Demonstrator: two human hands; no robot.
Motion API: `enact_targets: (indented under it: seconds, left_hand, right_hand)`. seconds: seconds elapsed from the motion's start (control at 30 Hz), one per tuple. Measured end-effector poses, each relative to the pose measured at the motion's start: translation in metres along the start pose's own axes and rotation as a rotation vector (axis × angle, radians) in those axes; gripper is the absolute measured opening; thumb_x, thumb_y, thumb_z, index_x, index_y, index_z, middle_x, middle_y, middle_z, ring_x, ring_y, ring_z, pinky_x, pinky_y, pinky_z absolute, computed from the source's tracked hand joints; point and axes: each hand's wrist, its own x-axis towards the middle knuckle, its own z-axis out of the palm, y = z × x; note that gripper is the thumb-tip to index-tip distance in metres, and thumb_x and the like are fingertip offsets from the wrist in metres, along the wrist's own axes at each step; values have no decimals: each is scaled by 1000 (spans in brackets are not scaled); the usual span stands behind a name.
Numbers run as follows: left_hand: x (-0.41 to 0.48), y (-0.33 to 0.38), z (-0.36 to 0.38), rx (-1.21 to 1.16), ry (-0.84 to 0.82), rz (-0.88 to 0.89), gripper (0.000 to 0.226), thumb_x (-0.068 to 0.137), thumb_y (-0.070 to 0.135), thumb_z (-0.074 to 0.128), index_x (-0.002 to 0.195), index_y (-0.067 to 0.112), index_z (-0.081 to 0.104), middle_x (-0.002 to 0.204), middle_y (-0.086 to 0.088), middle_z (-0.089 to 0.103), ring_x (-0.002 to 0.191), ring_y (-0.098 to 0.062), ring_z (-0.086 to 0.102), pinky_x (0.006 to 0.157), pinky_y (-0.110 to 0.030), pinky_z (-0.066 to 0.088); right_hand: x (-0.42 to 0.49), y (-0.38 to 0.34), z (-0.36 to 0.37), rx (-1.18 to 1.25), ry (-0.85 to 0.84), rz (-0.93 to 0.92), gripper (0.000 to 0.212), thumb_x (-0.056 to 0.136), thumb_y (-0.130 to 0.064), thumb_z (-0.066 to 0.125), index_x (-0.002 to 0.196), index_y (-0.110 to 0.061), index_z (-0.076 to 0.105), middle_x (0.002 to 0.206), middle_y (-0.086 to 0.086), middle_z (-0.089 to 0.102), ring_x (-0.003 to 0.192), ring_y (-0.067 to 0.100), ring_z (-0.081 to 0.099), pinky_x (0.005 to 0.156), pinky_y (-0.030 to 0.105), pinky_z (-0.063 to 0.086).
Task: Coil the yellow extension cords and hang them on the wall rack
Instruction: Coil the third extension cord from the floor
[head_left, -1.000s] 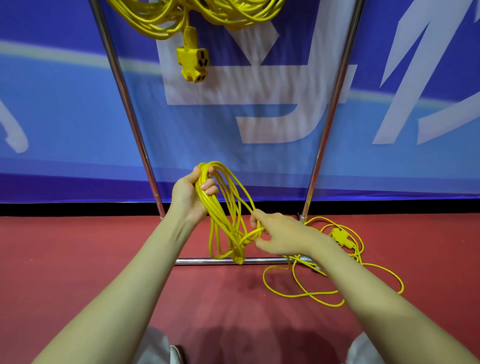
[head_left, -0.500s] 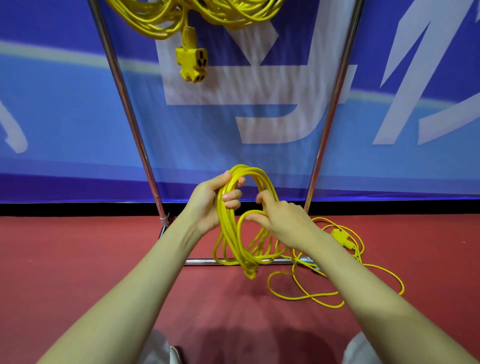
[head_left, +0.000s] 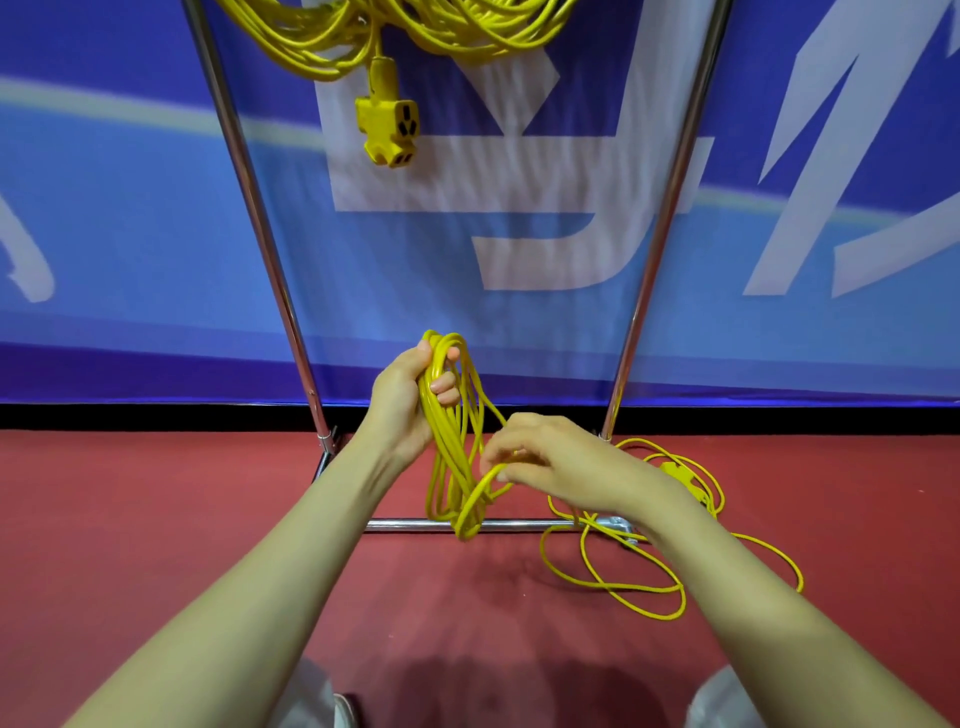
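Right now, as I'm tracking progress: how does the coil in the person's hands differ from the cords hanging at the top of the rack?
The hand-held coil is gripped by the left hand, low by the floor; the hung cords hang high between the rack poles. The hand-held coil trails through the right hand into loose loops on the floor; the hung cords dangle only a socket end. Both are yellow.

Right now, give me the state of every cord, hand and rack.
coil: partly wound, hanging
left hand: grips the coil's top
loose cord: uncoiled on the floor
right hand: pinches the loose cord
rack: upright
hung cords: coiled, on the rack
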Motion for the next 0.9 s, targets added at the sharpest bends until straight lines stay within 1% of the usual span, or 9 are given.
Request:
enact_targets:
  seconds: [0.17, 0.23, 0.33, 0.4, 0.5, 0.57, 0.63, 0.73, 0.9]
  left_hand:
    - [1, -16, 0, 108, -6, -13, 24, 103, 19, 35, 91, 5, 50, 75, -1, 55, 44, -5, 36, 43, -16, 30]
    - [0, -19, 3, 139, -13, -12, 26, 103, 19, 35, 90, 5, 52, 74, -1, 54, 45, -6, 35, 44, -17, 31]
    - [-2, -19, 5, 159, -12, 4, 30, 104, 18, 33, 86, 5, 54, 75, -3, 50, 45, -5, 35, 43, -16, 31]
    - [-1, -21, 3, 202, -22, -3, 30, 104, 20, 33, 89, 4, 53, 69, -1, 50, 45, -6, 36, 44, -16, 32]
    - [0, -28, 0, 352, -13, -35, 30, 105, 24, 33, 99, 1, 51, 58, 0, 47, 47, -10, 36, 45, -21, 35]
    - [-2, -33, 1, 491, 28, -44, 30, 105, 25, 34, 109, 1, 50, 54, 0, 46, 47, -13, 38, 46, -24, 36]
    - [-6, -39, 6, 607, 91, -42, 28, 105, 24, 35, 114, 1, 48, 59, -1, 51, 49, -13, 41, 47, -24, 37]
    - [-10, -46, 11, 756, 135, 2, 23, 105, 23, 33, 110, 6, 48, 69, -1, 55, 53, -12, 44, 51, -25, 37]
    - [-10, -50, 11, 910, 168, 39, 23, 104, 24, 31, 91, 12, 47, 60, -1, 43, 43, -12, 39, 47, -26, 30]
  right_hand:
    - [12, 5, -1, -123, 250, 166, 30, 81, -42, 70, 86, -16, 58, 82, -6, 50, 70, 7, 48, 72, 25, 43]
    - [13, 5, 0, -290, 190, 324, 42, 85, -58, 55, 89, -17, 45, 80, -2, 56, 77, 23, 55, 73, 37, 44]
    - [14, 7, 7, -412, 165, 410, 49, 86, -66, 45, 93, -19, 34, 84, 2, 61, 85, 30, 59, 70, 38, 40]
    - [13, 2, 3, -308, 241, 386, 46, 83, -61, 56, 92, -20, 38, 78, -3, 60, 76, 21, 57, 65, 35, 39]
    - [13, -2, -7, 149, 304, 249, 19, 87, -21, 63, 97, -15, 47, 77, -4, 56, 57, 4, 47, 61, 22, 38]
    - [11, -2, -9, 107, 318, 127, 11, 91, -8, 58, 100, -9, 51, 87, -4, 51, 62, 0, 48, 66, 14, 36]
    - [13, 5, -3, -35, 373, 47, 12, 91, -11, 59, 100, -8, 52, 99, 0, 45, 74, 6, 51, 76, 26, 42]
    - [18, 10, 2, -127, 451, 85, 20, 91, -20, 61, 100, -8, 47, 101, 4, 41, 75, 26, 52, 72, 45, 46]
    - [24, 9, 7, -124, 499, 106, 24, 90, -23, 62, 99, -9, 45, 99, 4, 40, 76, 26, 51, 70, 44, 44]
